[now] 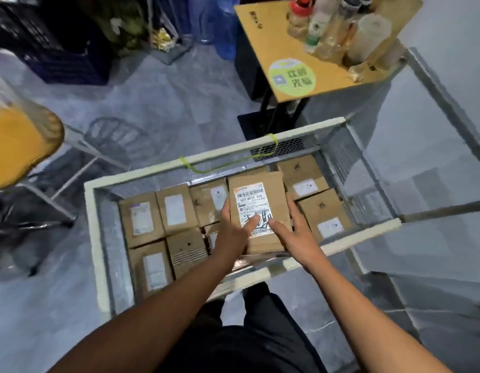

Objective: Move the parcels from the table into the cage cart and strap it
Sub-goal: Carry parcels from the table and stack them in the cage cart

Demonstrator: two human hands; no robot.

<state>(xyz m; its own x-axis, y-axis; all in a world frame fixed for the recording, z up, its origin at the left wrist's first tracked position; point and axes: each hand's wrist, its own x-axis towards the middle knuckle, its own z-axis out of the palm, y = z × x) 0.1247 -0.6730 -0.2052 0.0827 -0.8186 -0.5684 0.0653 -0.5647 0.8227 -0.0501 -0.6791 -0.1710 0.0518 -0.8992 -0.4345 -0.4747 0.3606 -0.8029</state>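
Over the near-middle of the cage cart (99,238) I see both hands grasping one parcel (274,189), label up. Left hand (232,232) holds its left edge w/ thumb laid on the label. Right hand (296,230) holds the right edge, thumb on top, fingers along the side. Can't tell if the parcel touches those below it. Other parcels (142,219) lie flat in the cart, packed edge to edge, to the left, far side & right of the held one. Yellow-green strap (200,170) hangs slack along the far rim. Far right, beyond the cart: worktop (274,44) w/ bottles (325,30). Left: stool (15,146) w/ orange seat.
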